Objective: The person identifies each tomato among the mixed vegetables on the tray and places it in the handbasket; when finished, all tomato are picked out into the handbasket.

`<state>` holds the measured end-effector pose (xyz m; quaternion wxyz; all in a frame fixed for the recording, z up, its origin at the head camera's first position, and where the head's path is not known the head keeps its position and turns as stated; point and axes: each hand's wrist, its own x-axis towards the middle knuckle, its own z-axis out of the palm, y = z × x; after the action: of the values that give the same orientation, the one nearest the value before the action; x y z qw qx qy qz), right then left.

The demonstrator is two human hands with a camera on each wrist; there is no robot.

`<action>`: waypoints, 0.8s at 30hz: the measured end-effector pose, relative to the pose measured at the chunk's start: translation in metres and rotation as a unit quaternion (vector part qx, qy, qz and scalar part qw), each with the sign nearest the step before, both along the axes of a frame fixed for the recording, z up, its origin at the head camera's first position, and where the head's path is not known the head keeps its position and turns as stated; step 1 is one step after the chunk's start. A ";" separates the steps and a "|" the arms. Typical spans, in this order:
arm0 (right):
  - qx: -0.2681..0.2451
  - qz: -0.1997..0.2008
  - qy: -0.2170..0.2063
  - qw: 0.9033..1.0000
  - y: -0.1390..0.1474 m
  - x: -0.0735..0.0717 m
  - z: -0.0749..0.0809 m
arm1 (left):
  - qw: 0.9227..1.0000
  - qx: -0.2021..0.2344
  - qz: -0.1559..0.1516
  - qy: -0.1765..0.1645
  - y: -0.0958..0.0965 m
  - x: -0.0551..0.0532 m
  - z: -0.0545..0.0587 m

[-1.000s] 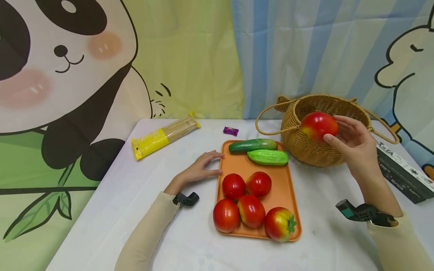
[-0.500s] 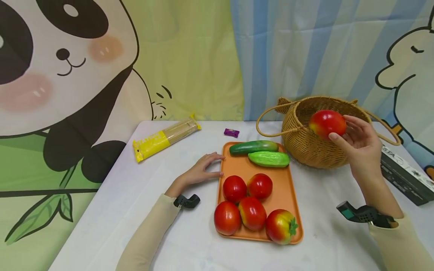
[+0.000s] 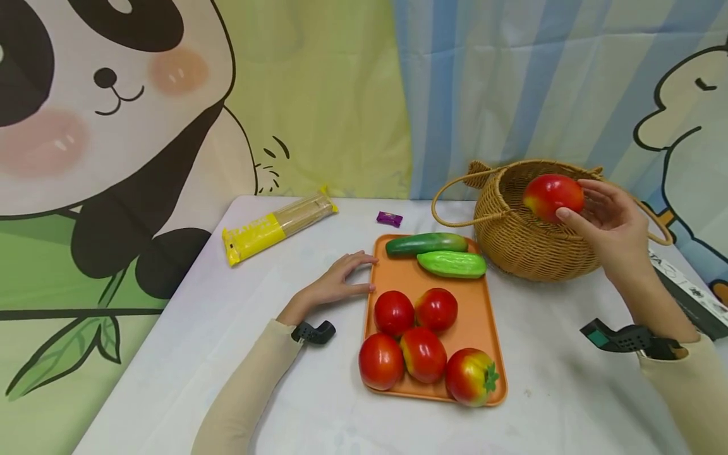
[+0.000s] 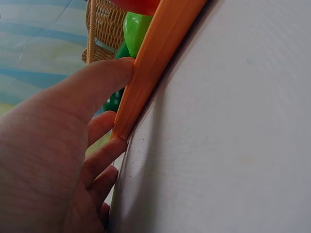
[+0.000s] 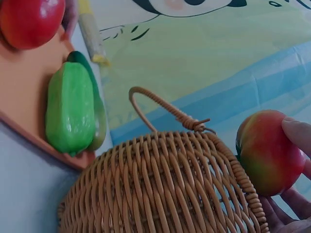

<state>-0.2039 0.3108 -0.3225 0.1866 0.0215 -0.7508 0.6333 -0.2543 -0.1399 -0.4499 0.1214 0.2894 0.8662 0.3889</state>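
Red tomato (image 3: 553,197), right at the mouth of the basket (image 3: 531,253)!
Head view: your right hand (image 3: 617,227) pinches it, thumb against fingers. Left wrist: your left hand (image 4: 46,128), fingers relaxed, touches the orange tray (image 4: 150,68). Right wrist: there's that tomato, up by the wicker rim.

Tomatoes (image 3: 423,355) before cucumbers (image 3: 452,264) on a tray (image 3: 392,276), packet (image 3: 280,226) to its left, basket (image 3: 529,253) right
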 end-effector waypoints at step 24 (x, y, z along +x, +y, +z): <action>0.326 0.049 -0.111 0.937 0.011 -0.021 0.014 | 1.000 -0.006 0.001 0.008 0.000 -0.003 -0.002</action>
<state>-0.2246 0.3218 -0.3085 0.0535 0.0481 -0.9301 0.3602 -0.2569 -0.1397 -0.4522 0.1164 0.2909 0.8698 0.3812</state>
